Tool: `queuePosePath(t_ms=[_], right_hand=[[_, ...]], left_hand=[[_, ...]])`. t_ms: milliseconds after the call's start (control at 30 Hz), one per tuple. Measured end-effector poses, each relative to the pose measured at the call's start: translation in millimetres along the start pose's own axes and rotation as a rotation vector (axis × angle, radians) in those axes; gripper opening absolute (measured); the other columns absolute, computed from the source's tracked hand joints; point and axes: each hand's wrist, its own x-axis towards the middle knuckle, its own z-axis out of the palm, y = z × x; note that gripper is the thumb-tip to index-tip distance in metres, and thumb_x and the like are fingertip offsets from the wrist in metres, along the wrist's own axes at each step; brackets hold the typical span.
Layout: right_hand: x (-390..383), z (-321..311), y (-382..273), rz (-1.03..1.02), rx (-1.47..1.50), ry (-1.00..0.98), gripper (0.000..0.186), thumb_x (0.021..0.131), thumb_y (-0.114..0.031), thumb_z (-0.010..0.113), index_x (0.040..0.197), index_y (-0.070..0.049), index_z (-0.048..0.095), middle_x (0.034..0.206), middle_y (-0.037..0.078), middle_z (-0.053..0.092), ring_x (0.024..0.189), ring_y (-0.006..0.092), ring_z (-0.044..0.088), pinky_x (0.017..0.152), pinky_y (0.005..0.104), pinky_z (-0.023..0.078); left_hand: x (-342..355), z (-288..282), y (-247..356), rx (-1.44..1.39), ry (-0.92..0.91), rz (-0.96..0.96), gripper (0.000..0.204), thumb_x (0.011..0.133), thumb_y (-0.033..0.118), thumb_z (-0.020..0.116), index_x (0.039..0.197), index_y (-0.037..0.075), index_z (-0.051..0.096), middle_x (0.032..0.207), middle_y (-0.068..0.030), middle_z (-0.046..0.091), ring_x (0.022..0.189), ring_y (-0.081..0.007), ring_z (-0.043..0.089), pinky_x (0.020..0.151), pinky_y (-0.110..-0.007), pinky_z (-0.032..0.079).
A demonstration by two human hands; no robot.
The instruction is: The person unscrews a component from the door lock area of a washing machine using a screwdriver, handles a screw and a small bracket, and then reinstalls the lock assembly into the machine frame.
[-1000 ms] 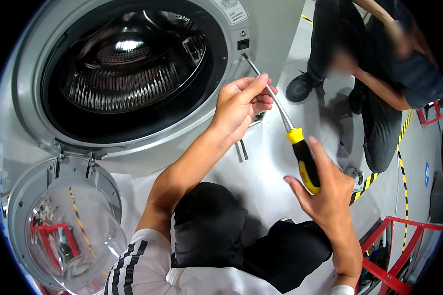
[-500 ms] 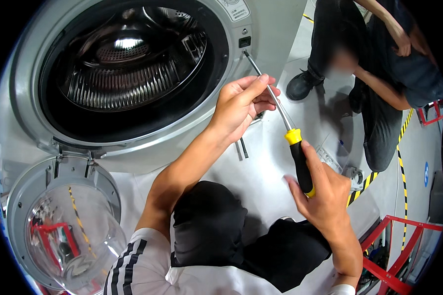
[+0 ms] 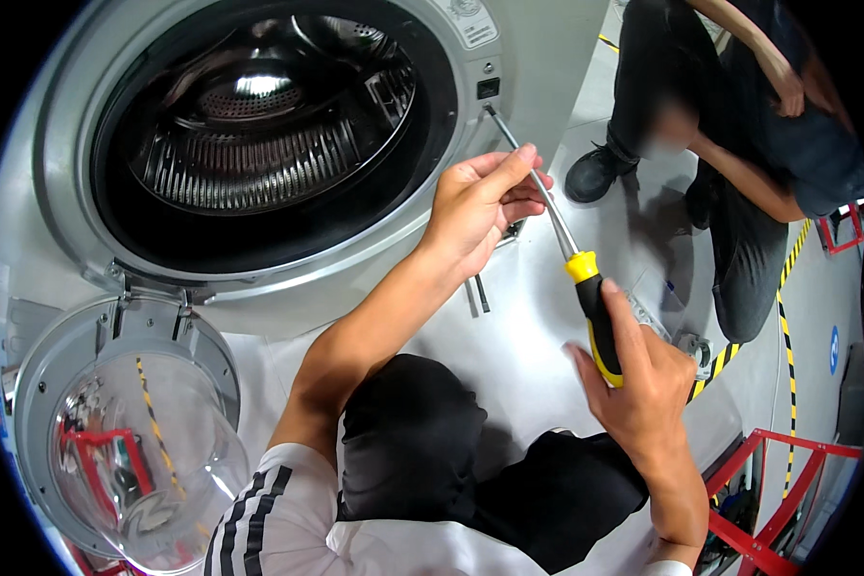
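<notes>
A long screwdriver (image 3: 600, 331) with a black and yellow handle slants up to the front of a washing machine (image 3: 538, 72). Its tip meets the panel just below the black door-latch slot (image 3: 488, 88). My left hand (image 3: 466, 216) is closed around the metal shaft, thumb and fingers pinching it partway along. Around the handle's lower end is my right hand (image 3: 648, 389), index finger along the side and thumb lifted a little off it. The palm side of that hand is hidden.
The machine's round glass door (image 3: 38, 413) hangs open at the lower left. A dark rod (image 3: 481, 294) lies below my left wrist. Another person (image 3: 739, 192) crouches at the upper right. A red metal frame (image 3: 754, 547) stands at the lower right, near striped floor tape (image 3: 792, 384).
The whole view has shifted slightly, so the machine and both hands sit a little further right. My grip stays much the same, with the right thumb still loose beside the handle.
</notes>
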Motion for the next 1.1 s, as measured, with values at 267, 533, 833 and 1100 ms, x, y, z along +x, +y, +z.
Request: queuePosePath(t_ms=[267, 533, 833, 1100], right_hand=[[3, -1, -1, 0.455, 0.71, 0.037, 0.047, 0.079, -0.01, 0.066, 0.121, 0.004, 0.051, 0.085, 0.012, 0.066, 0.071, 0.0116, 0.063, 0.064, 0.0239, 0.048], [5, 4, 2, -0.01, 0.022, -0.054, 0.051, 0.073, -0.01, 0.071, 0.118, 0.006, 0.053, 0.069, 0.013, 0.064, 0.055, 0.0219, 0.063, 0.051, 0.0267, 0.047], [1, 9, 3, 0.256, 0.529, 0.053, 0.042, 0.079, -0.009, 0.064, 0.117, 0.007, 0.055, 0.073, 0.012, 0.066, 0.057, 0.013, 0.063, 0.054, 0.0219, 0.046], [-4, 11, 3, 0.271, 0.535, 0.048, 0.043, 0.08, -0.009, 0.064, 0.118, 0.007, 0.053, 0.073, 0.012, 0.065, 0.058, 0.013, 0.063, 0.054, 0.0219, 0.046]], left_hand=[[2, 6, 3, -0.019, 0.003, 0.004, 0.024, 0.087, 0.026, 0.065, 0.091, 0.003, 0.06, 0.081, -0.0083, 0.064, 0.072, -0.0119, 0.062, 0.062, -0.022, 0.052], [3, 0, 4, -0.013, 0.036, 0.011, 0.023, 0.086, 0.023, 0.066, 0.087, 0.001, 0.06, 0.079, -0.0109, 0.065, 0.068, -0.0143, 0.063, 0.062, -0.024, 0.054], [4, 4, 3, -0.015, 0.041, 0.014, 0.024, 0.085, 0.024, 0.067, 0.085, 0.001, 0.059, 0.078, -0.0107, 0.064, 0.069, -0.0141, 0.063, 0.062, -0.024, 0.054], [1, 6, 0, 0.0, 0.039, 0.002, 0.022, 0.085, 0.025, 0.067, 0.088, 0.005, 0.058, 0.078, -0.0075, 0.064, 0.069, -0.0113, 0.061, 0.061, -0.022, 0.052]])
